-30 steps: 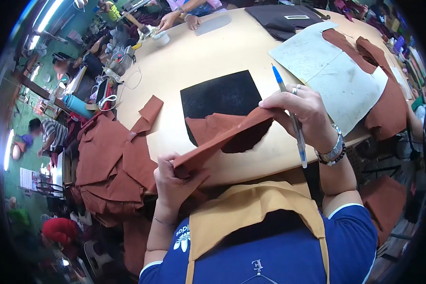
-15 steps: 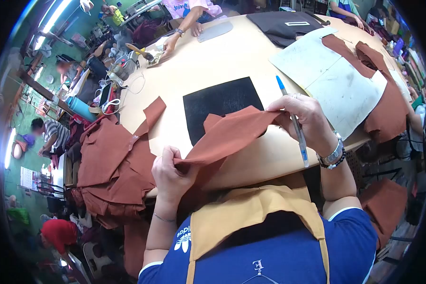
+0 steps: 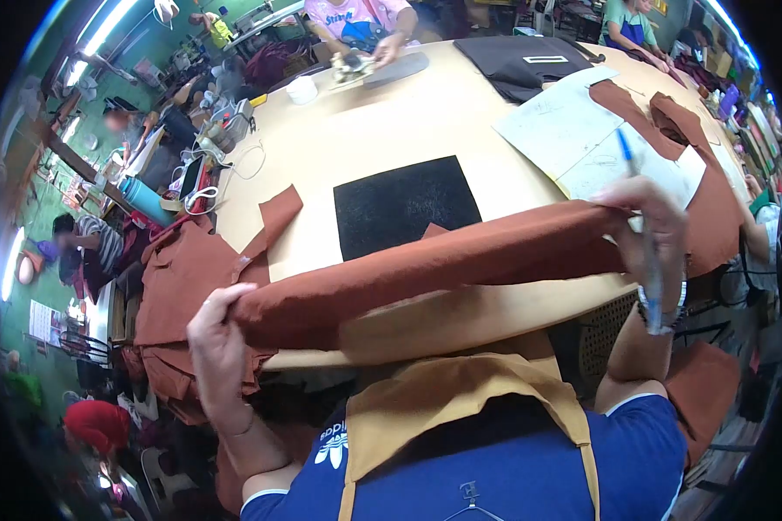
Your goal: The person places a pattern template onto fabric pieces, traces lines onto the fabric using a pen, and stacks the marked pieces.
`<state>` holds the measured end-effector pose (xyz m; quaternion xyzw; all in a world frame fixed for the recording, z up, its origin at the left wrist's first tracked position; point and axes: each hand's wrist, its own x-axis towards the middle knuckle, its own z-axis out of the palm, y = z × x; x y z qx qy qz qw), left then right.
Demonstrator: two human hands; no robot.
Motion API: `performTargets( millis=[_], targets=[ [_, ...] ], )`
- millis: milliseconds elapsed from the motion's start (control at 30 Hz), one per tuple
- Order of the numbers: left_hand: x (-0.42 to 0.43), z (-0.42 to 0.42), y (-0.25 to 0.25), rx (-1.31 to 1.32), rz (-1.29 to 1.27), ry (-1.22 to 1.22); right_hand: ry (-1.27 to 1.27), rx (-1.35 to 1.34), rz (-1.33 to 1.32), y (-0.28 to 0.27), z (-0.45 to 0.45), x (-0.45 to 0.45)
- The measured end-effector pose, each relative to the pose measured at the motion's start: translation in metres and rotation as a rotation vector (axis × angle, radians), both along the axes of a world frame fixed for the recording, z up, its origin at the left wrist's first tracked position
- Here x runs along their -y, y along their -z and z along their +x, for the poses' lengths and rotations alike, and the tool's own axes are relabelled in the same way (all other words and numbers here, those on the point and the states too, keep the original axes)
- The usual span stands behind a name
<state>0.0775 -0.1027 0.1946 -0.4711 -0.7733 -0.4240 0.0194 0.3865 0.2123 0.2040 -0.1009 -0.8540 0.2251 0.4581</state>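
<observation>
A long piece of rust-brown fabric stretches between my two hands, above the near edge of the table. My left hand is closed on its left end, the thumb along the upper edge. At the other end, my right hand pinches the fabric between thumb and fingers. That same hand also carries a blue-capped pen, blurred by motion. Behind the fabric lies a black square mat, its lower edge partly covered. More rust-brown pieces are heaped at the table's left edge, near my left hand.
White pattern sheets lie over brown fabric on the right. A dark folded piece is at the far side. Across the pale table, a person in pink handles something blurred beside a white container. A blue bottle stands left.
My hands have moved apart, the left one leftward and the right one rightward, drawing the fabric out long. The person opposite has moved their hands, and a white container now shows.
</observation>
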Motion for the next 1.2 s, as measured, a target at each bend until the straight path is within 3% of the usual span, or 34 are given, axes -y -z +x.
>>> performTargets(
  millis=[100,200,267,300,333,400,433,467,533,567,600,633,667,733,800,833,900,933,967,1000,1067,1100,1200],
  targets=[
    [0.021,-0.016,-0.029,0.032,0.032,0.117,-0.125,-0.111,-0.134,-0.019,0.014,-0.009],
    [-0.005,-0.064,-0.051,-0.081,-0.185,0.229,-0.013,0.197,-0.172,-0.048,0.003,-0.033],
    [-0.055,-0.100,-0.041,-0.012,-0.358,0.275,-0.102,0.348,0.155,-0.049,-0.037,-0.073],
    [-0.081,-0.123,-0.033,-0.116,-0.512,0.250,-0.195,0.382,0.108,-0.038,-0.058,-0.101],
    [-0.107,-0.166,-0.006,-0.197,-0.509,0.308,-0.103,0.534,0.038,-0.028,-0.077,-0.130],
    [-0.158,-0.190,0.006,-0.194,-0.547,0.119,-0.211,0.531,-0.196,-0.013,-0.119,-0.164],
    [-0.181,-0.222,0.017,-0.315,-0.478,0.054,-0.233,0.430,-0.300,-0.010,-0.135,-0.175],
    [-0.197,-0.223,0.006,-0.348,-0.405,-0.052,-0.106,0.270,-0.061,-0.005,-0.153,-0.195],
    [-0.222,-0.228,-0.028,-0.325,-0.085,-0.161,0.142,0.012,0.126,-0.018,-0.170,-0.212],
    [-0.233,-0.238,-0.044,-0.437,0.102,-0.266,0.172,-0.097,0.028,-0.035,-0.167,-0.197],
    [-0.234,-0.222,-0.067,-0.240,0.252,-0.199,0.198,-0.203,-0.075,-0.048,-0.162,-0.183],
    [-0.235,-0.224,-0.077,-0.445,0.422,-0.239,-0.252,-0.517,-0.239,-0.040,-0.179,-0.231],
    [-0.230,-0.202,-0.089,-0.461,0.541,-0.205,-0.031,-0.462,-0.023,-0.051,-0.157,-0.192],
    [-0.215,-0.172,-0.084,-0.182,0.683,-0.081,-0.519,-0.650,-0.606,-0.048,-0.145,-0.185],
    [-0.198,-0.154,-0.049,-0.358,0.649,-0.024,-0.159,-0.421,0.001,-0.017,-0.117,-0.180],
    [-0.191,-0.151,-0.027,-0.447,0.627,0.010,-0.139,-0.413,0.033,0.007,-0.113,-0.185],
    [-0.181,-0.146,0.032,-0.566,0.495,-0.061,-0.012,-0.283,0.050,0.052,-0.095,-0.176],
    [-0.178,-0.147,0.070,-0.385,0.517,0.039,0.091,-0.160,0.036,0.074,-0.082,-0.161],
    [-0.172,-0.141,0.107,0.029,0.544,0.147,0.112,-0.089,-0.008,0.097,-0.075,-0.154],
    [-0.162,-0.136,0.129,-0.243,0.394,0.119,0.132,-0.019,-0.051,0.120,-0.069,-0.147],
    [-0.144,-0.119,0.173,-0.192,0.202,0.124,0.122,0.056,-0.001,0.157,-0.056,-0.131],
    [-0.137,-0.115,0.198,-0.021,0.139,0.119,0.122,0.152,-0.157,0.181,-0.047,-0.128],
    [-0.109,-0.085,0.209,-0.162,-0.113,0.073,0.180,0.288,-0.176,0.207,-0.022,-0.100]
  ],
)
